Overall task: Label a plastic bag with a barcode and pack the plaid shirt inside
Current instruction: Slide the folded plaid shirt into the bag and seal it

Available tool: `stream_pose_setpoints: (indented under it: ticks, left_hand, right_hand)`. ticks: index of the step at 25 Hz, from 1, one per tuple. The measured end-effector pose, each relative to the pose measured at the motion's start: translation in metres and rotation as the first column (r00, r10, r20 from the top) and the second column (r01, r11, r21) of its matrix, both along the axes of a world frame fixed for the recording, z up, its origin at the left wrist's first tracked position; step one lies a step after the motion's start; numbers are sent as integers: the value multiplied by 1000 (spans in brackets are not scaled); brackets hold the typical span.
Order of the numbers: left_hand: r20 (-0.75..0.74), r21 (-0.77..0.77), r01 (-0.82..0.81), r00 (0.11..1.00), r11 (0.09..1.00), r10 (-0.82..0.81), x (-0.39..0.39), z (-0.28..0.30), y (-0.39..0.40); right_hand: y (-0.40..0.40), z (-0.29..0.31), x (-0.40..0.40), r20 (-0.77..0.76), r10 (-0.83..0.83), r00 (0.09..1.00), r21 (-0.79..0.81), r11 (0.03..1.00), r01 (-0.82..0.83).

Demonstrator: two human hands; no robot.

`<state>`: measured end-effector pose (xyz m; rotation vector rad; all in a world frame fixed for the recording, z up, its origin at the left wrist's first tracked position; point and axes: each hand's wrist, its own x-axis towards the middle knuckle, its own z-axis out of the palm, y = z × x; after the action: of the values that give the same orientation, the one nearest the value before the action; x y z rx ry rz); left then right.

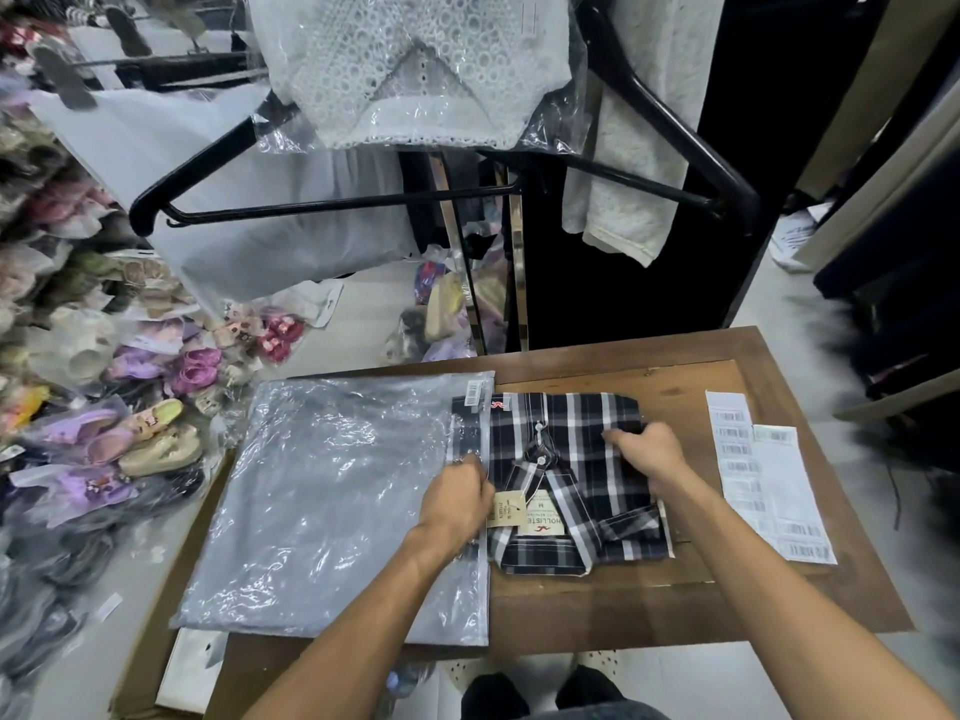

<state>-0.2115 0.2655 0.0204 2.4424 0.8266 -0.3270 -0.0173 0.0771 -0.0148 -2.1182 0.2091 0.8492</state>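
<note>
A folded dark plaid shirt (582, 449) with white stripes and paper tags lies on the wooden table (675, 605). Its left edge sits just inside the open mouth of a clear plastic bag (322, 501), which lies flat to the left. A barcode label (474, 393) is stuck at the bag's far right corner. My left hand (457, 498) pinches the bag's open edge beside the shirt. My right hand (644, 449) grips the shirt's fabric near its right side.
Two white sheets of barcode stickers (769, 475) lie on the table's right side. Black hangers with bagged garments (415, 70) hang above the far edge. Bagged shoes (130, 407) are piled on the floor at left. My feet show below the table's near edge.
</note>
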Motion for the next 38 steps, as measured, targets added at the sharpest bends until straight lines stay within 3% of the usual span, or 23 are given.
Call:
stream_pose_setpoints:
  ticks: [5,7,10,12,15,24,27,33,38]
  left_hand:
    - [-70,22,17,997,1000,-15,5,0,6]
    - [-150,155,96,986,983,-72,5,-1,7]
    - [-275,382,307,938,872,-210,7,1,5]
    - [-328,410,414,898,813,-292,9,0,6]
    - [-332,347,439,884,829,-330,13,-3,8]
    - [-206,253,322,939,912,-275,8,-12,9]
    - [-122,173,261,963,950,-242,9,-11,8]
    - [-15,62,288,958,956,-288,8,-3,8]
    - [-18,44,274,962,961,-274,4,-5,11]
  right_hand:
    - [-13,30,-2,-104,12,994,246,969,15]
    - [-17,30,-5,-169,-41,985,312,946,93]
    - [-19,28,-18,-252,-175,952,310,917,250]
    - [-18,28,-26,-184,-46,982,303,947,101]
    - [-14,25,-30,-55,123,991,331,939,-99]
    - [4,14,-59,-39,93,995,458,887,-65]
    - [-4,28,-54,-136,137,981,597,802,-30]
    - [5,24,-49,-255,164,953,521,853,-7]
    - [-3,25,-45,-416,215,884,593,801,84]
